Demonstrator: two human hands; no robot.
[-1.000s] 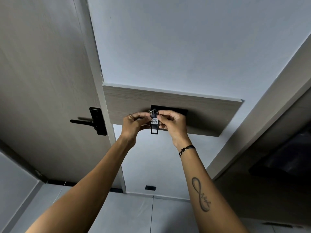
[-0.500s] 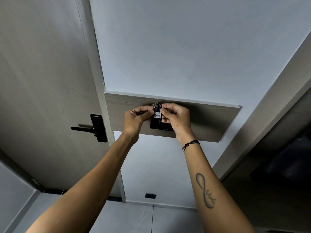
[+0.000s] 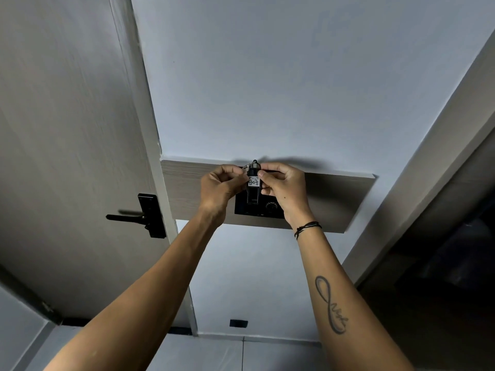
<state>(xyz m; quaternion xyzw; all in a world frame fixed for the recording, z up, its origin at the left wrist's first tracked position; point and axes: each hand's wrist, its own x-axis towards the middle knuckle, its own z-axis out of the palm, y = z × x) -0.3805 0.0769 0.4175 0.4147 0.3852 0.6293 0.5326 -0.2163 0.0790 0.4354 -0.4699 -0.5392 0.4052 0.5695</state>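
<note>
A black key tag (image 3: 253, 186) with a white label and a metal ring at its top is held upright in front of a black wall unit (image 3: 259, 208). My left hand (image 3: 221, 190) pinches the tag's left edge near the ring. My right hand (image 3: 285, 188) pinches its right edge with thumb and fingers. The tag's lower end overlaps the black unit, which is set in a wood-look panel (image 3: 334, 199) on the white wall. Whether the tag touches the unit I cannot tell.
A wood-look door (image 3: 67, 156) with a black lever handle (image 3: 139, 217) stands at the left. A dark opening (image 3: 442, 277) lies at the right. A small black socket (image 3: 238, 323) sits low on the wall above the tiled floor.
Both hands have lifted the key tag from below the panel's lower edge up to its top edge, and it now hangs in front of the black unit.
</note>
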